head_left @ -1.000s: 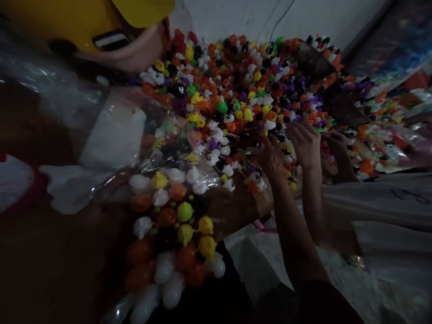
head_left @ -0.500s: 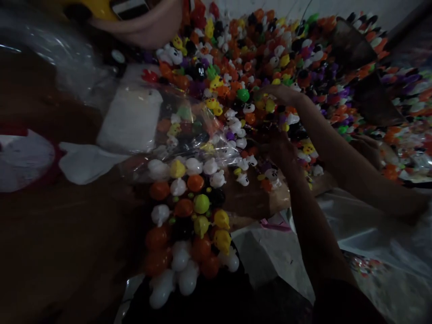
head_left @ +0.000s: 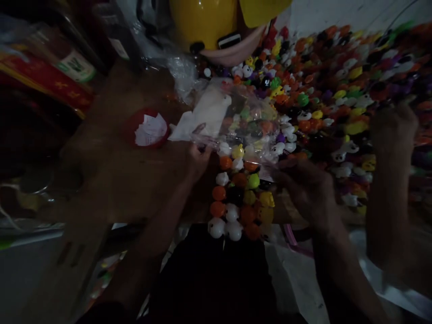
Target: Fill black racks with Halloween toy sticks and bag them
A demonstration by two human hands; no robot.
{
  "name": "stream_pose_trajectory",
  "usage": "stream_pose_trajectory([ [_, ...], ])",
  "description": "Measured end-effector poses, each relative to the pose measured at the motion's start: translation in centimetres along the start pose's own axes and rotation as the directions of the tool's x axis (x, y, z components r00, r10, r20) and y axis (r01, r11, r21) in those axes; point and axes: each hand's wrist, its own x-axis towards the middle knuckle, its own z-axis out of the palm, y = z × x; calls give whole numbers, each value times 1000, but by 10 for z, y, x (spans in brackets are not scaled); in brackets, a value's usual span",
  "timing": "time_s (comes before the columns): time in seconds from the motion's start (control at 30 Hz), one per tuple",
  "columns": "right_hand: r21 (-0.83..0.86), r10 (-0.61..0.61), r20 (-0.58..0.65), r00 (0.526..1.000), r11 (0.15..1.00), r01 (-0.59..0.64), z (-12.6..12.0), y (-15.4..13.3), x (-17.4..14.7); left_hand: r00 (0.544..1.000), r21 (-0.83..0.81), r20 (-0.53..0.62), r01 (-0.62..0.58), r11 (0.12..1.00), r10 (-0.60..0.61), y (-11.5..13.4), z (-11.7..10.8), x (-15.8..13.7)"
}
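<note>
My left hand (head_left: 198, 158) pinches the near left edge of a clear plastic bag (head_left: 249, 105). My right hand (head_left: 310, 186) is closed at the bag's near right corner, its fingertips dim and slightly blurred. Small coloured toy figures show through the film. Between my hands and nearer to me, round toys (head_left: 232, 211) in orange, white, yellow, green and black sit in tight rows by the table's front edge. Whether these rows lie inside a bag, I cannot tell.
A large heap of small toys (head_left: 303, 99) covers the table's right side. Another person's hand (head_left: 394, 121) is over it. Left stand a red bowl with paper slips (head_left: 150, 130) and jars (head_left: 76, 63). White plastic sheets (head_left: 209, 105) lie behind the bag; a pink basin (head_left: 236, 54) stands farther back.
My view has swung left, bringing the red bowl and jars into sight. My left hand has come into view at the bag's edge; my right hand has left the heap for the bag's right corner.
</note>
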Motion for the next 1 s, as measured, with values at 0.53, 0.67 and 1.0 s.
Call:
stream_pose_trajectory([
  [0.53, -292, -163, 203, 965, 931, 219, 22, -9, -13, 925, 227, 246, -346, 910, 290, 48, -12, 3],
  [0.67, -316, -71, 147, 987, 942, 115, 33, 8, 16, 902, 135, 320, -348, 928, 291, 65, -10, -2],
  [1.0, -484, 31, 85, 996, 875, 14, 46, -16, 13, 905, -12, 287, -324, 946, 314, 54, -5, -20],
])
